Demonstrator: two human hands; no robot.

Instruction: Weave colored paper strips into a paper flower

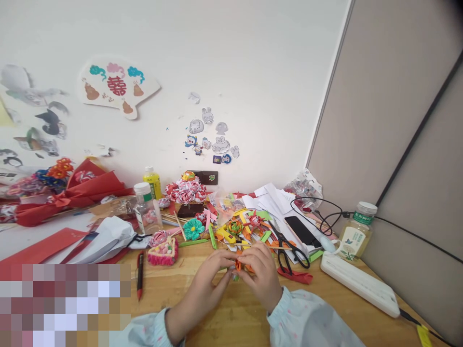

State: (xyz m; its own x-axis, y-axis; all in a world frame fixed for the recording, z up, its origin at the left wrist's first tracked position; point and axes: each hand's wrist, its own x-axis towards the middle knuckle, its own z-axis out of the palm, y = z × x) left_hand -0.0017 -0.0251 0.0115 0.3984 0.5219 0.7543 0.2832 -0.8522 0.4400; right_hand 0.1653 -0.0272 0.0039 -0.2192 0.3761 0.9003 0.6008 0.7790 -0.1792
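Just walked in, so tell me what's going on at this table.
A person sits with the left hand and right hand brought together over the wooden table, fingertips at a small orange folded piece that they partly hide. Just beyond is a heap of colourful strips and handmade flowers, including a turquoise flower. Black scissors and a phone lie to the right, and a red-and-black pen to the left; neither hand is on these.
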